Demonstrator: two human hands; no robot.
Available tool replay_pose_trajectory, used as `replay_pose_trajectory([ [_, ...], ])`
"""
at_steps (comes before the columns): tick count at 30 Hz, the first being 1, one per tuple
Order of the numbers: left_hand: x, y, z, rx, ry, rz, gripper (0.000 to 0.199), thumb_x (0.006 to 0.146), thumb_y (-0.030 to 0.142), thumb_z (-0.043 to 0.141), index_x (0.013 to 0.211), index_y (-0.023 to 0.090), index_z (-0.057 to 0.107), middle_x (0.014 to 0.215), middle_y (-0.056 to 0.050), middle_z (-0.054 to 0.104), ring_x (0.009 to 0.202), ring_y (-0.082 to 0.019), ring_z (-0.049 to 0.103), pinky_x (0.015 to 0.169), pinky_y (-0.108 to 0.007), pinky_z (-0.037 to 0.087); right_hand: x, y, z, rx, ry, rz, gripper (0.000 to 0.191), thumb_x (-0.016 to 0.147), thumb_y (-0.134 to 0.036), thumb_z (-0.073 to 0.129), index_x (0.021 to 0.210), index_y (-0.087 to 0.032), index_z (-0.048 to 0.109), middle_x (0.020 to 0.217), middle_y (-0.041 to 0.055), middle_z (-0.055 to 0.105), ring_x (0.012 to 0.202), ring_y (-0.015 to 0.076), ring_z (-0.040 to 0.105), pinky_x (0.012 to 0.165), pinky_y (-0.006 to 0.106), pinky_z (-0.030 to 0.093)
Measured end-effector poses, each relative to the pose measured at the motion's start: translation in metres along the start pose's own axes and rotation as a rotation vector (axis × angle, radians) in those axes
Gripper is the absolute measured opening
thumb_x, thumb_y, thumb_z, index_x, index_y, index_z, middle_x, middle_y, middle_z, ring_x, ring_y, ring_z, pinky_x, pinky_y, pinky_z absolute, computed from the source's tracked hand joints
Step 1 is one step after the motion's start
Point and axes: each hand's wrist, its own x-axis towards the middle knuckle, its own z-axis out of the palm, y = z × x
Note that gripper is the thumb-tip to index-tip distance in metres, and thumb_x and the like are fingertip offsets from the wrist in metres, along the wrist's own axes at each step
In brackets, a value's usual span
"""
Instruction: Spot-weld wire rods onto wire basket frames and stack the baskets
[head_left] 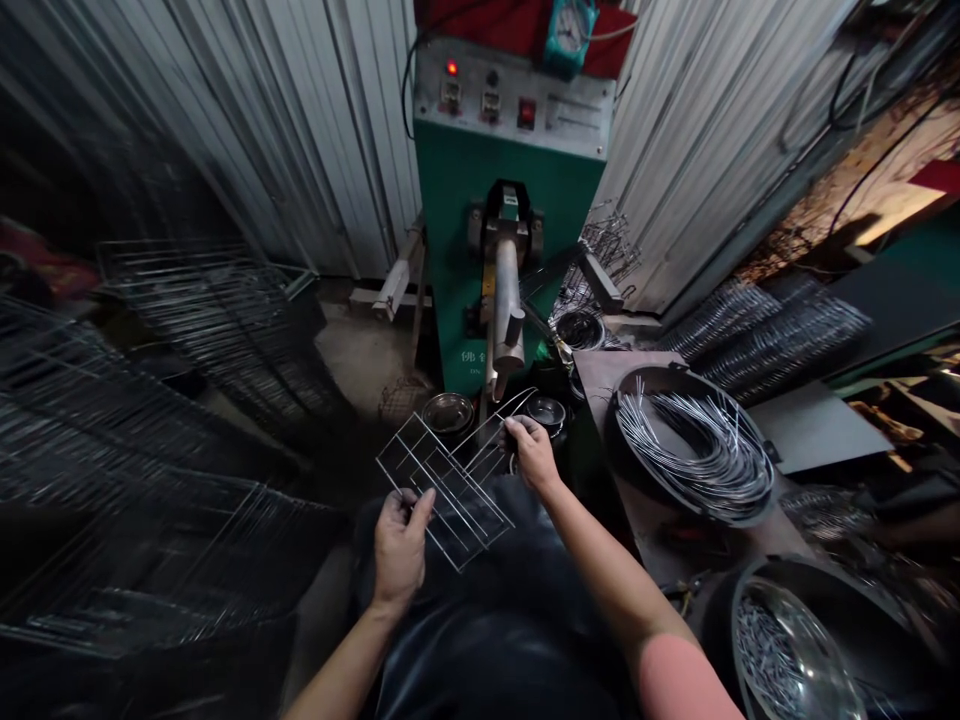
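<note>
My left hand (400,545) grips the left edge of a flat wire rack (448,492) between thumb and fingers. The rack is tilted above my lap, with several parallel rods and crossbars. My right hand (532,452) is closed on a thin bent wire (519,398) at the rack's upper right side. Whether that wire is joined to the rack or only lies against it, I cannot tell. Just above the right hand are the metal electrode arm and tip (508,300) of a green spot welder (450,190).
To the right, a round pan (622,440) holds curved wires (697,450). Nearer me, a metal bowl (825,655) contains short metal pieces (766,650). Stacked wire racks (217,310) fill the left side. Metal dishes (448,412) sit below the welder, and corrugated sheeting (330,130) stands behind it.
</note>
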Motion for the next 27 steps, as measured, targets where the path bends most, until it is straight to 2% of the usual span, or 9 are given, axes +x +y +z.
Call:
replay_pose_trajectory([
  [5, 0.007, 0.0, 0.009, 0.024, 0.031, -0.021, 0.038, 0.061, 0.044, 0.074, 0.071, 0.018, 0.048, 0.059, 0.006, 0.047, 0.055, -0.008, 0.046, 0.054, -0.021, 0.036, 0.012, 0.0, 0.001, 0.027, 0.027, 0.034, 0.023, 0.067, -0.037, 0.063, 0.064, -0.016, 0.054, 0.055, -0.0035, 0.051, 0.048, 0.0077, 0.046, 0.045, 0.019, 0.038],
  [13, 0.012, 0.005, 0.018, 0.078, 0.049, 0.032, 0.038, 0.061, 0.046, 0.073, 0.073, 0.017, 0.05, 0.06, 0.006, 0.047, 0.054, -0.008, 0.045, 0.053, -0.021, 0.037, 0.02, -0.006, 0.002, 0.028, 0.052, 0.058, 0.023, 0.065, -0.037, 0.063, 0.062, -0.016, 0.054, 0.055, -0.0023, 0.053, 0.046, 0.0077, 0.048, 0.043, 0.02, 0.041],
  [23, 0.019, 0.011, 0.019, 0.146, 0.04, 0.059, 0.038, 0.063, 0.047, 0.071, 0.075, 0.017, 0.052, 0.064, 0.005, 0.049, 0.058, -0.009, 0.048, 0.057, -0.023, 0.041, 0.027, -0.008, 0.005, 0.03, 0.046, 0.102, 0.028, 0.063, -0.041, 0.065, 0.059, -0.017, 0.052, 0.053, -0.0021, 0.052, 0.044, 0.008, 0.046, 0.043, 0.022, 0.042],
  [25, 0.019, 0.011, 0.02, 0.119, 0.036, 0.071, 0.036, 0.064, 0.045, 0.071, 0.074, 0.017, 0.051, 0.064, 0.005, 0.048, 0.058, -0.009, 0.047, 0.058, -0.022, 0.04, 0.026, -0.008, 0.002, -0.017, 0.039, 0.116, 0.029, 0.065, -0.044, 0.063, 0.062, -0.017, 0.053, 0.055, -0.0013, 0.054, 0.046, 0.0094, 0.048, 0.046, 0.023, 0.043],
  [27, 0.019, 0.011, 0.02, 0.099, 0.04, 0.072, 0.034, 0.064, 0.043, 0.071, 0.073, 0.018, 0.05, 0.064, 0.005, 0.047, 0.059, -0.008, 0.045, 0.058, -0.022, 0.038, 0.027, -0.01, -0.006, -0.183, 0.025, 0.057, 0.03, 0.069, -0.046, 0.059, 0.064, -0.017, 0.055, 0.058, 0.0, 0.055, 0.051, 0.0119, 0.051, 0.051, 0.026, 0.045],
])
